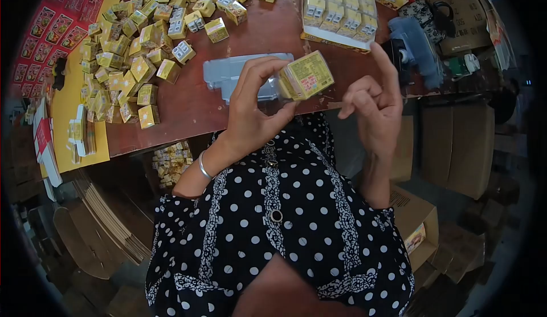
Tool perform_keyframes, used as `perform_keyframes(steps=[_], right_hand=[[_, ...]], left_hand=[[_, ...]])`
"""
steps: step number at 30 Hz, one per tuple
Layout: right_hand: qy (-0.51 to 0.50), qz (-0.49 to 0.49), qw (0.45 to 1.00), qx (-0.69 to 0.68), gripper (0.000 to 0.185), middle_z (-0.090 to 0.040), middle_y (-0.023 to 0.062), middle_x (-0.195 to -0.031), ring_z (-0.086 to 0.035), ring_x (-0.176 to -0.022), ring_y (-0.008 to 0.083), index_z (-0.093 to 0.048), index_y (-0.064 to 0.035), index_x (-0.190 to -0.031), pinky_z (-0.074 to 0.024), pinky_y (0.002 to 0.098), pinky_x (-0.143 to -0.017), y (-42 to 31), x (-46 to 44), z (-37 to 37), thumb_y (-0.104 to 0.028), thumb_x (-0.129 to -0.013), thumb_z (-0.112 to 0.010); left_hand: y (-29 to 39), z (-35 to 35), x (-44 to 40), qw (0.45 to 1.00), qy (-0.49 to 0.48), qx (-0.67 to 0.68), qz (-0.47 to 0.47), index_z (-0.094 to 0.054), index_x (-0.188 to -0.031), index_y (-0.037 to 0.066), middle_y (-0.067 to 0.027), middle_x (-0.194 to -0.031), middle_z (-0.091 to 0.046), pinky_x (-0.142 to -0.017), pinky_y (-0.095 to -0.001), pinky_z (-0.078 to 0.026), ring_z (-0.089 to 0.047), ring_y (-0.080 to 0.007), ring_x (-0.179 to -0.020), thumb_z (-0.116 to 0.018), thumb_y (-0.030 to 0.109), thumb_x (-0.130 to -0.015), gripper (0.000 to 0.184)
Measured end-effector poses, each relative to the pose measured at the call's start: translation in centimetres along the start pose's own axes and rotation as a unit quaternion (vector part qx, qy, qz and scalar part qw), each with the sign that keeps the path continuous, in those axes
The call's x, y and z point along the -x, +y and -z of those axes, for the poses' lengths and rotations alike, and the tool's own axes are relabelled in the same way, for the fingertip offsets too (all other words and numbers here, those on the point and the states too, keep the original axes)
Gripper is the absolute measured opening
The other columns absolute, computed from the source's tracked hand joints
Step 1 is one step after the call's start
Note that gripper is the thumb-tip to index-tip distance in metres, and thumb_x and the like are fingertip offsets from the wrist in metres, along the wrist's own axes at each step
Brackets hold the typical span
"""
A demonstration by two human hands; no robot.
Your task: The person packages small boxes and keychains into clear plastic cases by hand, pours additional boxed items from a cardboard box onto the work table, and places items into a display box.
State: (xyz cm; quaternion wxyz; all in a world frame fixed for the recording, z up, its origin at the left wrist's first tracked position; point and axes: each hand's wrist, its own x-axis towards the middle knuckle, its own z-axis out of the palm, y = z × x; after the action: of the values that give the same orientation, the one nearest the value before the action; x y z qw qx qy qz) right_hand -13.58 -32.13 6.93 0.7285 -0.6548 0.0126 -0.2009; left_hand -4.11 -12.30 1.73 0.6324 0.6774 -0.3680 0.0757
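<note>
Far left: red printed sheet (54, 32), then yellow sheet (65, 103) partly under a loose heap of small yellow-and-white printed boxes (142, 69); the heap spills onto the red-brown tabletop (188, 109). Next, clear plastic packaging (228, 72) lying flat, partly behind the left hand (250, 109). Left hand (silver bangle (204, 165) on that wrist) pinches the yellow printed box (308, 76), thumb low, fingers on its upper left side. Box is tilted, near the table's front edge, text panel facing the camera; can't tell if it touches the plastic. Above it, open white-walled carton (336, 39) with small boxes packed in rows. Right hand (376, 103): raised, index finger extended, other fingers curled, holding nothing visible, apart from the box. Far right: more clear bluish plastic (419, 49), brown cardboard carton (458, 146) below table level.
</note>
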Motion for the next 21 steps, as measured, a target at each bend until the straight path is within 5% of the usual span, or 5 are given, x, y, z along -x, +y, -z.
perform_keyframes(steps=[1, 12, 18, 20, 21], right_hand=[[-0.026, -0.033, 0.998, -0.035, 0.072, -0.063, 0.0094, -0.083, -0.062, -0.066, 0.0109, -0.024, 0.0011, -0.156, -0.0557, 0.0241, -0.061, 0.3, 0.3, -1.0, -0.004, -0.096, -0.063], [-0.038, -0.097, 0.994, -0.028, 0.067, -0.065, 0.007, -0.079, -0.063, -0.064, 0.0093, -0.032, 0.0009, -0.153, -0.0555, 0.0218, -0.057, 1.6, -0.4, -3.7, -0.004, -0.095, -0.066], [-0.066, -0.138, 0.987, -0.048, 0.064, -0.067, 0.0071, -0.083, -0.065, -0.065, 0.0095, -0.037, 0.0004, -0.149, -0.0563, 0.0219, -0.058, 1.9, -1.1, -3.1, -0.003, -0.093, -0.067], [-0.031, -0.088, 0.982, 0.166, 0.065, -0.068, 0.0119, -0.1, -0.068, -0.079, 0.0127, -0.039, -0.0011, -0.148, -0.0586, 0.0248, -0.068, 2.0, -1.2, -3.3, -0.004, -0.091, -0.07], [-0.032, -0.088, 0.982, 0.166, 0.065, -0.068, 0.0119, -0.1, -0.068, -0.079, 0.0127, -0.039, -0.0011, -0.148, -0.0586, 0.0248, -0.068, 2.3, -1.3, -3.4, -0.004, -0.091, -0.07]], left_hand=[[0.0, 0.2, 0.0, 1.0, 0.001, -0.002, 0.0, -0.055, -0.125, 0.0, -0.0164, -0.124, -0.059, -0.099, -0.0376, -0.051, -0.062, -0.0297, -0.115, -0.079, -0.005, -0.071, 0.059], [0.2, 1.3, -0.2, 0.988, 0.018, -0.116, -0.098, -0.055, -0.127, 0.0, -0.0192, -0.125, -0.061, -0.092, -0.0398, -0.054, -0.063, -0.0353, -0.112, -0.078, -0.006, -0.069, 0.062], [-0.7, 1.5, 0.2, 0.99, 0.002, -0.119, -0.073, -0.055, -0.127, -0.001, -0.0203, -0.125, -0.061, -0.093, -0.0388, -0.054, -0.062, -0.0357, -0.115, -0.079, -0.004, -0.069, 0.062], [-1.2, 1.2, 0.7, 0.996, 0.008, -0.081, -0.033, -0.055, -0.126, -0.001, -0.0194, -0.125, -0.061, -0.093, -0.037, -0.054, -0.063, -0.033, -0.115, -0.079, -0.003, -0.071, 0.061], [-1.3, 1.1, 0.9, 0.999, 0.015, -0.042, 0.008, -0.054, -0.126, -0.001, -0.0186, -0.126, -0.061, -0.093, -0.0352, -0.054, -0.064, -0.0303, -0.114, -0.08, -0.002, -0.072, 0.06]])
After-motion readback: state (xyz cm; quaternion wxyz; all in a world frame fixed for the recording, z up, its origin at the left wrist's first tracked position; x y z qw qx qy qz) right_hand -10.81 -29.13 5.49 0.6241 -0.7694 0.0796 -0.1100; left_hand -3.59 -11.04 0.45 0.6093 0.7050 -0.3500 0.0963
